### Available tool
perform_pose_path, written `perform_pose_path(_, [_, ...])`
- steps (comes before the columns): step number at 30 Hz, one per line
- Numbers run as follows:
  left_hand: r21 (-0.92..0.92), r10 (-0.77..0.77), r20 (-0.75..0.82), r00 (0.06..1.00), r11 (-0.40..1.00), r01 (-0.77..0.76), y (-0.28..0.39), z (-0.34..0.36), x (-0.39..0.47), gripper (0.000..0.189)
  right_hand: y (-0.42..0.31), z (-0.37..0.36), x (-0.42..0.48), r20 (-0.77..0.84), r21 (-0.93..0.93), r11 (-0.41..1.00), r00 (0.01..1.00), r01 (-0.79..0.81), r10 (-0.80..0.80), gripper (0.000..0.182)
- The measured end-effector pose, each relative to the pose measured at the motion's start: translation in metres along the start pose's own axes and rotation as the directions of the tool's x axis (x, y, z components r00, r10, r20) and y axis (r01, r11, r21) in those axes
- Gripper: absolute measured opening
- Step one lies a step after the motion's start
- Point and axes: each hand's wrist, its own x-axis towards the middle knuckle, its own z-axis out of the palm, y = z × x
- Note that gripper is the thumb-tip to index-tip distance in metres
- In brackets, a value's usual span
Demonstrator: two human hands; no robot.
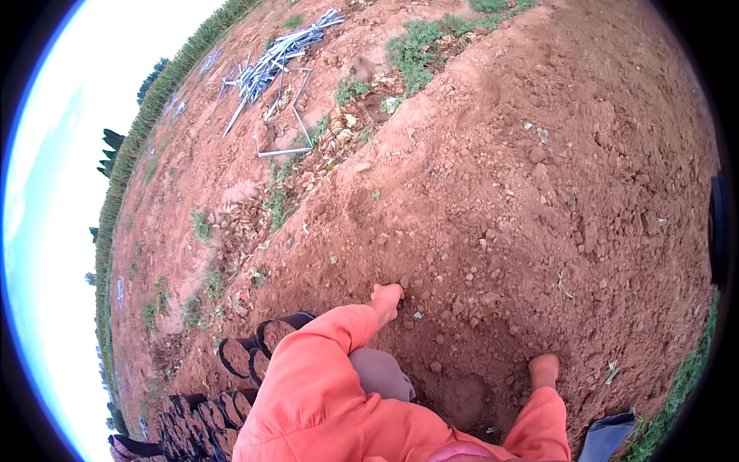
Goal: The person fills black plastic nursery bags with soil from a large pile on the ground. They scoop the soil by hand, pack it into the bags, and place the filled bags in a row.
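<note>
My left hand (388,299), at the end of an orange sleeve (323,358), is down at the loose reddish-brown soil (450,248). Its fingers look bent, and their tips are hard to make out. Further right, my right hand (544,369) reaches into the same soil, its fingers hidden from view. A dark hollow (462,398) in the earth lies between my two arms. One grey-clad knee (381,372) shows beside my left sleeve. No held object can be seen at either hand.
Black grow bags (235,357) filled with soil stand left of my arm, with several more rows (202,421) behind. A dark flat sheet or bag (606,439) lies at lower right. Metal strips (277,58) are heaped upper left, near green weeds (413,55) and dry leaves (340,133).
</note>
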Motion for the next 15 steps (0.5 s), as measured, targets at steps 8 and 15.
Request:
perform_pose_path(8, [-0.161, 0.042, 0.73, 0.682, 0.981, 0.111, 0.039, 0.027, -0.08, 0.052, 0.022, 0.001, 0.019, -0.085, -0.13, 0.991, 0.996, -0.031, 0.02, 0.027])
perform_pose_path(15, [-0.104, 0.672, 0.348, 0.654, 0.721, -0.685, 0.062, -0.046, -0.045, 0.029, 0.016, -0.003, 0.021, -0.006, -0.287, 0.956, 0.998, 0.061, -0.065, 0.028])
